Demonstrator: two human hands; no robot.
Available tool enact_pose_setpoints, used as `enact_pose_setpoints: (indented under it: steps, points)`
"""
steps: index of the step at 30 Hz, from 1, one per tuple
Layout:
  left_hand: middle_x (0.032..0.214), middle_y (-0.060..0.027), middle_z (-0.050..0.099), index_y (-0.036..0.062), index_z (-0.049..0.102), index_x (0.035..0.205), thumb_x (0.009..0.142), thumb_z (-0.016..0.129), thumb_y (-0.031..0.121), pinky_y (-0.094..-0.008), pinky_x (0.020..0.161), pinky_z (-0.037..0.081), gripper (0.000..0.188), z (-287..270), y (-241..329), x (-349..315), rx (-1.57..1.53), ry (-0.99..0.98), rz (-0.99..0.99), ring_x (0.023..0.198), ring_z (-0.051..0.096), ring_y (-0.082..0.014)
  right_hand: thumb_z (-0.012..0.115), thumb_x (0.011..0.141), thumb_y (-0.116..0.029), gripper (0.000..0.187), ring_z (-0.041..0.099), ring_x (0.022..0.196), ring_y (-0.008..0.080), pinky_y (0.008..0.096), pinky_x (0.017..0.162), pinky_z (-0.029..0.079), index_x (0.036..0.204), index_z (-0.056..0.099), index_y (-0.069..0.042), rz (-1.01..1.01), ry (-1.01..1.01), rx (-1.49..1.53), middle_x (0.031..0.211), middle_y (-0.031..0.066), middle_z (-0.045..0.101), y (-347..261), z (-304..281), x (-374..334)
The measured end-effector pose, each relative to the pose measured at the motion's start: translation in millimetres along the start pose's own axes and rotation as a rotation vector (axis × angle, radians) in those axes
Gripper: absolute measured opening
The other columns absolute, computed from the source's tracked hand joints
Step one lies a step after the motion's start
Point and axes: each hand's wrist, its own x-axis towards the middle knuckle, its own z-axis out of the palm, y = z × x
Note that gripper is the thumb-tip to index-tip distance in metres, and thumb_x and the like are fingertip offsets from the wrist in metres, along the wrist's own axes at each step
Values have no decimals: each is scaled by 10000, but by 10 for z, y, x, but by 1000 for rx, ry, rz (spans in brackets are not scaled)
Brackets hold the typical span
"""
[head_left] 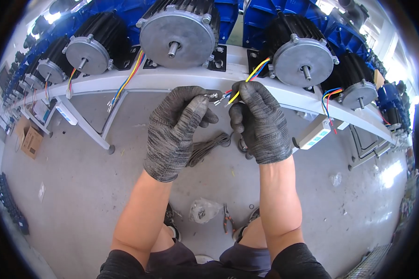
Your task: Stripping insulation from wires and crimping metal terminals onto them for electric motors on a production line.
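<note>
Both hands wear dark grey knit gloves and are raised in front of a row of electric motors. My left hand [176, 128] pinches a small shiny metal terminal [212, 96] between thumb and forefinger. Close to it on the right, my right hand [260, 122] grips a bundle of wires [255, 70], coloured yellow, blue and red. The wires run from the motor [303, 59] at the right, and their stripped ends stick out toward the terminal. Whether the terminal touches a wire end, I cannot tell.
A motor [174, 39] stands in the middle of the white metal rail [149, 83], with blue housings [284, 23] behind. Wires [125, 83] hang left of it. On the floor lie a coiled dark cord [208, 148], a plastic bag [205, 210], pliers [227, 218] and a cardboard box [31, 141].
</note>
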Motion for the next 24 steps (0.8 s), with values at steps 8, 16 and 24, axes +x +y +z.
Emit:
enact_pose_setpoints:
  steps: [8,16,24]
  points:
    - [1064,-152,747,23,671,1136,1000,652,184,-296,718,533,212,71,-32,37,-1,55,-46,787,681,-158,673,987,-178,258,642,655,141,264,556,515,1151,592,4,16,-145,-42,858,88,686,-64,-49,-109]
    - [940,-84,741,0,726,1093,968,698,160,-279,733,546,205,128,-27,-3,135,73,-85,800,681,-138,671,990,-191,231,654,726,143,276,645,545,1090,643,16,-42,-139,-80,868,87,687,-62,-50,-89]
    - [925,-67,735,-3,746,1088,952,718,142,-272,732,527,200,139,-14,-32,65,34,-92,793,641,-119,679,978,-146,190,660,785,166,318,706,565,1073,633,11,-102,-137,28,887,96,685,53,-16,-61]
